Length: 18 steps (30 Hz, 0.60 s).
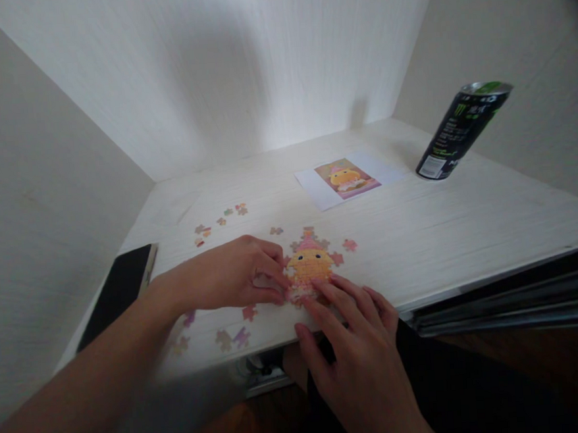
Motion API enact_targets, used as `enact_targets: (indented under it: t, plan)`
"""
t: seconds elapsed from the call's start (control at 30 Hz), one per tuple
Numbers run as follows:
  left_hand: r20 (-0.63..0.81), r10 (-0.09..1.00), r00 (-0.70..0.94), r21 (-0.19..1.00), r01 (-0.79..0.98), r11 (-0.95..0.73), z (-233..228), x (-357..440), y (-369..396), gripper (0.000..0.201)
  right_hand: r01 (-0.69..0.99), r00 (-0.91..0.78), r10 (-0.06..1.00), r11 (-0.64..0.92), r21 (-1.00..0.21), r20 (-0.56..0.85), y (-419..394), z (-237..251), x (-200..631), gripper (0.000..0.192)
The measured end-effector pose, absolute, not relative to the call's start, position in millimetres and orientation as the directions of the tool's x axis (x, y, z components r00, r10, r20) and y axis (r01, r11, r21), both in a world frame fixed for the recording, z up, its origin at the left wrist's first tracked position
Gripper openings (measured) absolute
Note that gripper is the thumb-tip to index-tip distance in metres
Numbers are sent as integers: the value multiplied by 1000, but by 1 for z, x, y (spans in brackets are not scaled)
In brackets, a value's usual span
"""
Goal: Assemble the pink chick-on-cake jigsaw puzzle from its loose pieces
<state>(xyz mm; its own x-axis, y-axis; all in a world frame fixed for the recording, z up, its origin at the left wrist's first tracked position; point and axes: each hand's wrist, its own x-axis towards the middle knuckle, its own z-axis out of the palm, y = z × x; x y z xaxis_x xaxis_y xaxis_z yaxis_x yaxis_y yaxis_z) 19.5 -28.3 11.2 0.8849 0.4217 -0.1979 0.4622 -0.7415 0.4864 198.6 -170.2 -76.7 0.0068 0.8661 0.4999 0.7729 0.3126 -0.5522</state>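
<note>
A partly joined jigsaw puzzle (312, 261) lies near the table's front edge, showing a yellow face with two dark eyes and a pink hat. My left hand (246, 272) is at its lower left edge, thumb and fingertips closed on a puzzle piece that they mostly cover. From the lower right, my right hand (357, 337) rests its spread fingertips on the puzzle's bottom rows, its thumb apart at the table edge. A loose pink piece (350, 245) lies right of the puzzle, and a red piece (249, 312) sits below my left hand.
Several loose pieces lie farther left, among them a small piece (221, 222). A printed picture (348, 178) of the same figure lies behind the puzzle. At the right stands a black drink can (461, 132); a dark phone (118, 288) lies left. Walls enclose the white table (419, 234).
</note>
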Motion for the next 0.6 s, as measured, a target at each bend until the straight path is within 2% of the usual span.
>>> enact_targets:
  t: [0.23, 0.6]
  plan:
    - [-199, 483, 853, 421, 519, -744, 12, 18, -28, 19, 777, 5, 865, 313, -547, 502, -170, -76, 199, 20]
    - [-164, 488, 857, 455, 505, -734, 11, 22, -29, 14, 810, -22, 863, 311, -497, 504, -170, -80, 194, 29]
